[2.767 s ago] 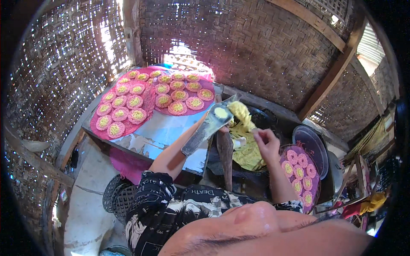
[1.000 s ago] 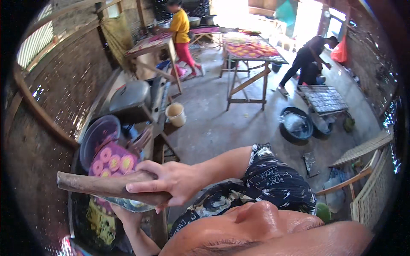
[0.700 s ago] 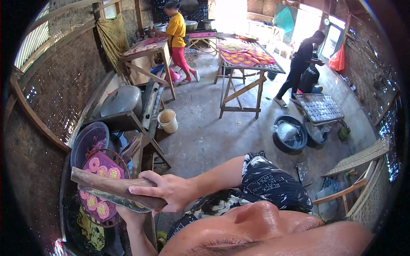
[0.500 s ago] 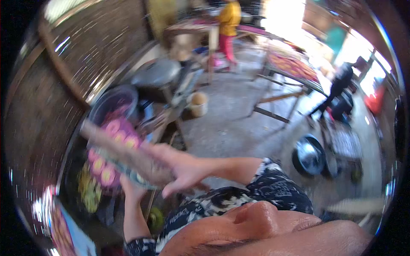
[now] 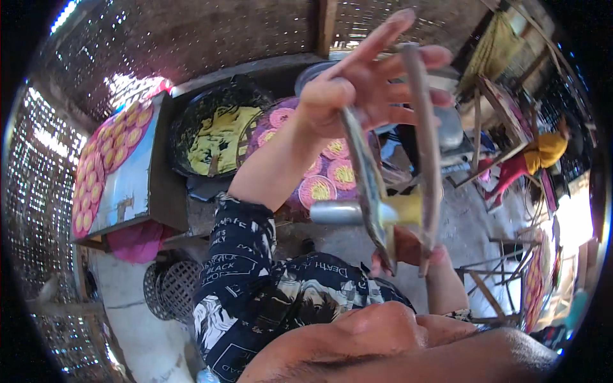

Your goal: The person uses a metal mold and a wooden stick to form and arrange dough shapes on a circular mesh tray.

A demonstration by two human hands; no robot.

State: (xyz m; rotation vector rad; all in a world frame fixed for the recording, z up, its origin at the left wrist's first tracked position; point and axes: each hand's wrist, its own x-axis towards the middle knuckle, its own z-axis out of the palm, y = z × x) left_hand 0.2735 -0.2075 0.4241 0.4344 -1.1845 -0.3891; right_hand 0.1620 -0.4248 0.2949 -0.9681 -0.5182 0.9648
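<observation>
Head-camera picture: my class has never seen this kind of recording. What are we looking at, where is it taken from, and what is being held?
There is no machine, just a person wearing a wide fisheye camera on the head. It looks down past their face, and it bends straight edges. The left hand is raised and the right hand sits lower. Together they hold a thin grey board, seen edge-on, with something metal and yellow beside it. Below lie a black pan of yellow batter, a round tray of pink-and-yellow discs, and a table with more discs. Woven walls surround them.
</observation>
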